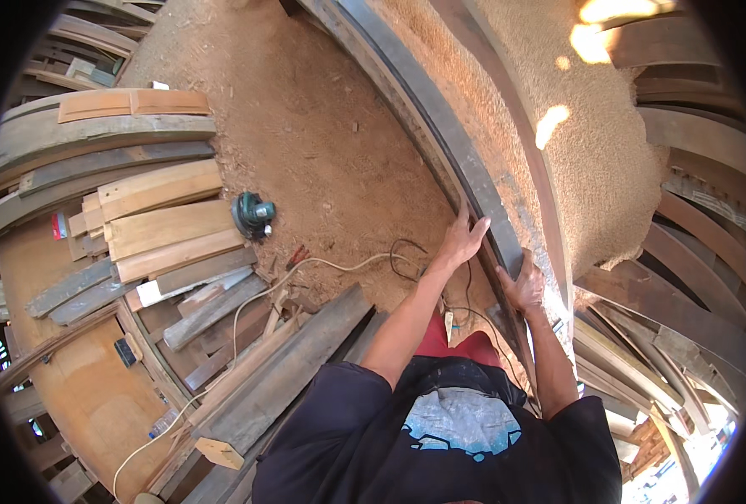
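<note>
- Brown floor [305, 126], scattered with chips and dust, spreads across the middle of a workspace where we stand among timber on both sides.
- Our left hand [463, 239] rests on the near stretch of a long, dark board [465, 157], fingers along its left edge and thumb spread away from them; whether it grips firmly, we cannot tell.
- Our right hand [524, 290] is clamped on the same board just nearer to us, thumb on one side and fingers on the other.
- That board lies right of centre, running from the top of the view down toward our body, its curve partly the lens's bend.
- Beyond it, a brown plank [524, 109] runs alongside, bordering a pale, grainy heap [608, 168] marked with bright sun patches [552, 126].
- On our left, light planks [171, 223] lie stacked in layers, with a green power tool [253, 215] on the floor just beside their ends.
- Nearer us, a pale cord [349, 268] winds over the floor and across the lumber, past a thick grey timber [297, 370] and a tan wooden panel [95, 378].
- More dark boards [701, 130] line the far right, with bright light at the lower right corner.
- We wear a black shirt [331, 428] and red shorts [474, 346].
</note>
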### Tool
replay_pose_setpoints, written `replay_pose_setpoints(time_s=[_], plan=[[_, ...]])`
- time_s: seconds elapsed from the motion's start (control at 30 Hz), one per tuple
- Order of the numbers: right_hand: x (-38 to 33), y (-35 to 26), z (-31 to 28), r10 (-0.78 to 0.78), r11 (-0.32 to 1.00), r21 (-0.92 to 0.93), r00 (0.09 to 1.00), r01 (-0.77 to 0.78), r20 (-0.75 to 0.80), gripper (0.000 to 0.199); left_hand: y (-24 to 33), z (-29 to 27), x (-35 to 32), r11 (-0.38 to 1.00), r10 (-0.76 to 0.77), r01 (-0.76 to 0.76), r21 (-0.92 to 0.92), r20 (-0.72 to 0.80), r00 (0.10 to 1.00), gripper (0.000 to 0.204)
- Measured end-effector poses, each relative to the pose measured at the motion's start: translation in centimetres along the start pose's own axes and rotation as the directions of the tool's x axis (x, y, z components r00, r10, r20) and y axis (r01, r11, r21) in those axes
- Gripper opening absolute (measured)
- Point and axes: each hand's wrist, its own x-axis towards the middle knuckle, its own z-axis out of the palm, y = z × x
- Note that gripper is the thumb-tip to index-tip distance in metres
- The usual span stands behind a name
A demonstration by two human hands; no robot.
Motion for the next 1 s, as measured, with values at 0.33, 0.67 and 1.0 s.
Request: replay_pose_setpoints(time_s=[0.33, 0.67, 1.0], plan=[[0.8, -0.1, -0.6, 0.02, 1.0, -0.016, 1.0, -0.02, 0.0, 0.088, -5.7, -14.4, -15.1, 0.765, -0.322, 0.168, 0.622, 0.144, 0.936, 0.059], [6.9, 1.7, 0.5, -0.103, 0.994, -0.029, 0.984, 0.109, 0.144, 0.102, -12.0, -21.4, -27.1, 0.886, -0.332, 0.445, 0.127, -0.496, 0.802, 0.058], [26.7, -23.2, -5.2, -0.364, 0.856, -0.406, 0.931, 0.32, -0.034, 0.084, -10.7, -18.8, -21.7, 0.869, -0.494, 0.337, -0.361, -0.629, 0.6, 0.045]])
